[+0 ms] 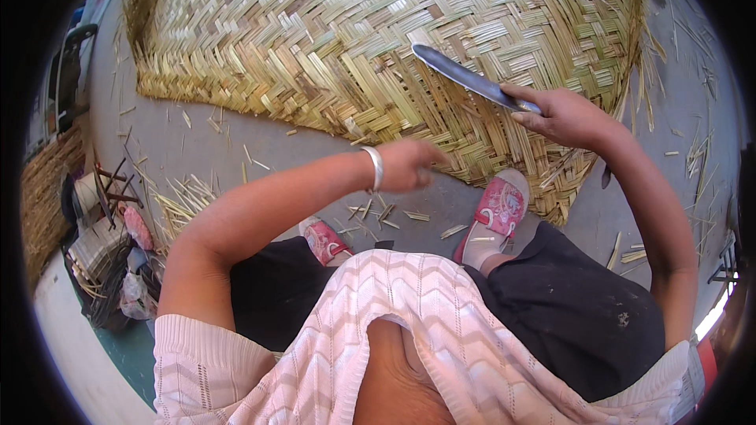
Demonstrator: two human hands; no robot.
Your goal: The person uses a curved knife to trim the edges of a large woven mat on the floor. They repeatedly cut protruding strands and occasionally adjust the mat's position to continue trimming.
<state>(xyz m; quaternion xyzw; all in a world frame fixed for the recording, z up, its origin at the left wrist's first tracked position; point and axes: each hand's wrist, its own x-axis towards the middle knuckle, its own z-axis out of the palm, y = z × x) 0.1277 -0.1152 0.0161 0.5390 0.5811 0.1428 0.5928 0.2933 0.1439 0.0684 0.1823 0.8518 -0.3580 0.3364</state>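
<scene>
My right hand [568, 116] grips one end of a long, slightly curved grey metal blade [465, 79] with a rounded tip. The blade points up and left, over a large woven straw mat [331, 24]. My left hand [405, 165] hovers near the mat's lower edge, a white bangle [376, 168] on its wrist. Its fingers are a little blurred and partly stretched out, and nothing shows in them. Below the right hand, the mat comes to a corner with loose strip ends.
My feet, in red patterned shoes [502, 203], stand by the mat's edge. Cut straw pieces [189, 197] lie scattered over the grey floor [260, 138]. At the left are a small wooden stool [114, 189], plastic bags [135, 295] and a rolled brown mat [51, 197].
</scene>
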